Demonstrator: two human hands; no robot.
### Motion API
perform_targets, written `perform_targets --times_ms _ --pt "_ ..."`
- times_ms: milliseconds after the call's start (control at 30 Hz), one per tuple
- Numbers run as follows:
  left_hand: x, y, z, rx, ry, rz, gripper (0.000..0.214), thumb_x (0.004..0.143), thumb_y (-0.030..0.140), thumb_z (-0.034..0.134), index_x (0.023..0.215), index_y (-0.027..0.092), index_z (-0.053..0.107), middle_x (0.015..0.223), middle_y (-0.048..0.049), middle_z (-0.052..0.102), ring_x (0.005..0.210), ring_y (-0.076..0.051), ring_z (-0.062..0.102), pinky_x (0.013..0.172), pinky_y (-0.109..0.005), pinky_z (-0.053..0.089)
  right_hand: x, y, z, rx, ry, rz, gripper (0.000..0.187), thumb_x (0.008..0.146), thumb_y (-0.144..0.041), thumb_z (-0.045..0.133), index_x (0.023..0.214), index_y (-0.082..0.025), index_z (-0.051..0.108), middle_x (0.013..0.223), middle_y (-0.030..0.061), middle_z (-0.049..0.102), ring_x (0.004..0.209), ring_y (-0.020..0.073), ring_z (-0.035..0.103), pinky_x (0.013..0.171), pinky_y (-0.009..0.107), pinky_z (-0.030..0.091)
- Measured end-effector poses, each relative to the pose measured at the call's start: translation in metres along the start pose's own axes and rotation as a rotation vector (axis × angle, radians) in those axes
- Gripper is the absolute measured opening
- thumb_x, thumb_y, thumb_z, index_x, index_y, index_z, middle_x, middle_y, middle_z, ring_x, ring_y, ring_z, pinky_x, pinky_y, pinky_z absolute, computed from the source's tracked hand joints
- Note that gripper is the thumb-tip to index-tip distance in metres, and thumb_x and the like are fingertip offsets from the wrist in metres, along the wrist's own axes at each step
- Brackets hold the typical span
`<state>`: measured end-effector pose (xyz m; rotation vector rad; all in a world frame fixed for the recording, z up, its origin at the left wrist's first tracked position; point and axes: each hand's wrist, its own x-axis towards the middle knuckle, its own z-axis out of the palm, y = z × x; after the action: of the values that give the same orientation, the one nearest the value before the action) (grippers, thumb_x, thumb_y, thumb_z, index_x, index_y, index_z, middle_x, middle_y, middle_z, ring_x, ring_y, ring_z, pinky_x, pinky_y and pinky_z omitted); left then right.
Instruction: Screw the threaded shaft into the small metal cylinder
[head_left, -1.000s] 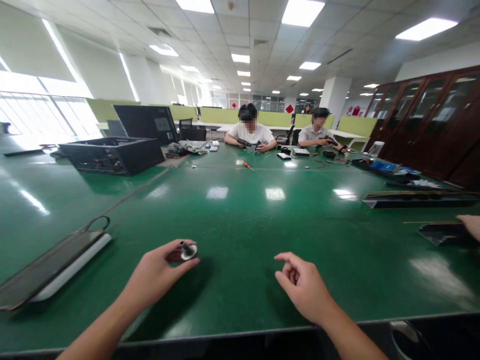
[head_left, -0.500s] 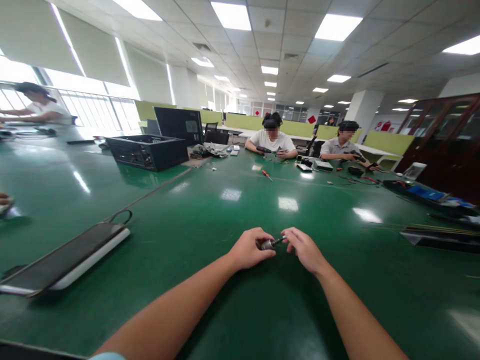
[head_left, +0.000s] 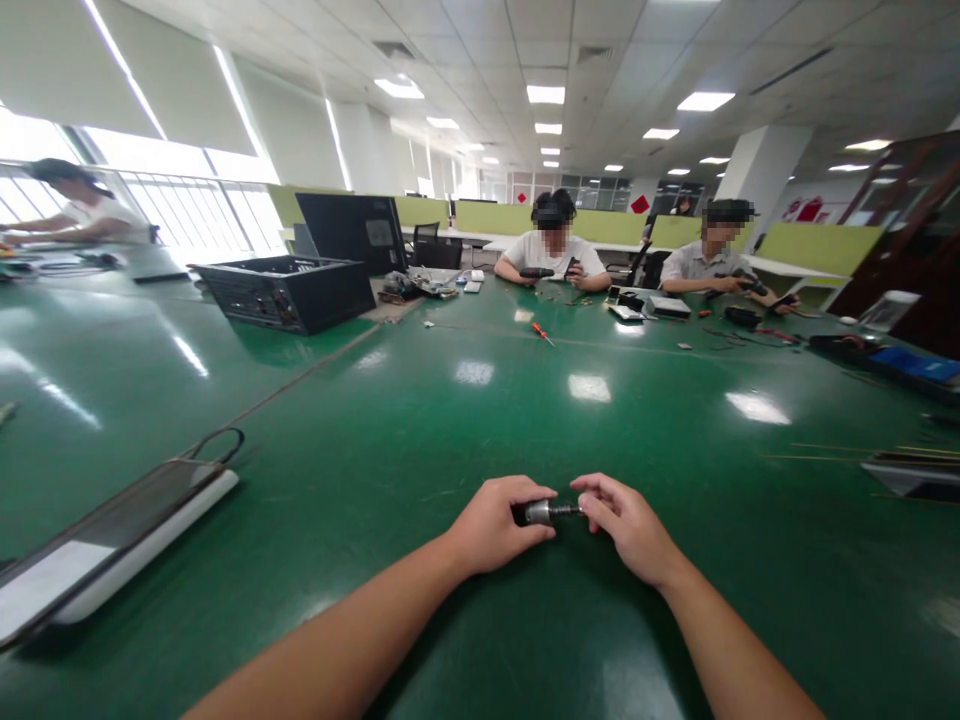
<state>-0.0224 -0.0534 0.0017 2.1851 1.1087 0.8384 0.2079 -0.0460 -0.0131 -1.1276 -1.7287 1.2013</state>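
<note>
My left hand [head_left: 491, 524] wraps its thumb and fingers round a small silver metal cylinder [head_left: 538, 512], just above the green table. A thin dark, ridged shaft [head_left: 564, 510] sticks out of the cylinder towards the right and lies about level. At its far end, the thumb and fingertips of my right hand [head_left: 622, 522] close on the tip. The rear of the cylinder is hidden in my left palm. What exactly this part belongs to is too small to make out.
On the green table [head_left: 420, 430], a long grey-and-white device [head_left: 161, 515] with a cable loop lies at left. An open black computer case [head_left: 289, 295] stands beyond. A red screwdriver [head_left: 541, 333] lies ahead. Two people [head_left: 553, 260] work across the table; another person [head_left: 86, 215] sits far left.
The cylinder's shaft, tilted up before, now lies about level. My right hand has come down slightly, and its fingers are more curled at the shaft's tip. The camera view has shifted.
</note>
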Motion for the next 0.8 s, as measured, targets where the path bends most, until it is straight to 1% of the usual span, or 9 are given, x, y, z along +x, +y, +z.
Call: perform_targets --times_ms 100,267,467,633,800 --pt "0.0001 0.0013 -0.0004 0.008 -0.018 0.001 0.033 0.074 0.021 0.08 0.106 0.022 0.074 0.092 -0.003 0.072 0.086 -0.02 0.066 0.08 -0.029 0.048 0.0008 -0.0002 0.0003 -0.044 -0.019 -0.001 0.039 0.093 -0.05 0.054 0.107 -0.016 0.068 0.079 0.0036 0.063 0.069 0.0173 0.058 0.065 0.03 0.045" --pt "-0.0001 0.0049 -0.0013 0.039 -0.036 0.003 0.03 0.073 0.022 0.079 0.103 0.022 0.075 0.09 -0.0036 0.072 0.086 -0.021 0.066 0.078 -0.029 0.048 0.0008 -0.0005 0.0032 -0.06 -0.022 -0.02 0.042 0.095 -0.051 0.049 0.105 -0.017 0.07 0.079 0.0033 0.064 0.07 0.0179 0.058 0.067 0.03 0.045" --pt "-0.0008 0.0061 -0.0014 0.051 -0.047 0.018 0.031 0.073 0.02 0.078 0.104 0.022 0.075 0.089 -0.0029 0.072 0.085 -0.02 0.066 0.077 -0.028 0.048 -0.0006 -0.003 0.0059 -0.168 -0.02 -0.045 0.035 0.093 -0.048 0.054 0.097 -0.019 0.073 0.081 0.003 0.067 0.071 0.018 0.057 0.065 0.029 0.042" --pt "-0.0002 0.0045 0.0001 0.025 -0.048 0.036 0.033 0.073 0.019 0.077 0.106 0.023 0.074 0.092 -0.0025 0.073 0.087 -0.02 0.067 0.08 -0.028 0.048 -0.0033 -0.0053 0.005 -0.186 -0.029 -0.067 0.029 0.091 -0.042 0.059 0.097 -0.018 0.074 0.088 0.0049 0.071 0.08 0.0201 0.061 0.073 0.03 0.045" --pt "0.0 0.0045 0.0013 0.009 -0.049 0.05 0.03 0.075 0.02 0.075 0.104 0.023 0.074 0.091 -0.0026 0.072 0.086 -0.02 0.066 0.079 -0.028 0.048 -0.0081 -0.0087 0.0034 -0.206 -0.052 -0.072 0.029 0.092 -0.042 0.057 0.095 -0.019 0.073 0.089 0.0054 0.072 0.082 0.0212 0.062 0.074 0.031 0.046"
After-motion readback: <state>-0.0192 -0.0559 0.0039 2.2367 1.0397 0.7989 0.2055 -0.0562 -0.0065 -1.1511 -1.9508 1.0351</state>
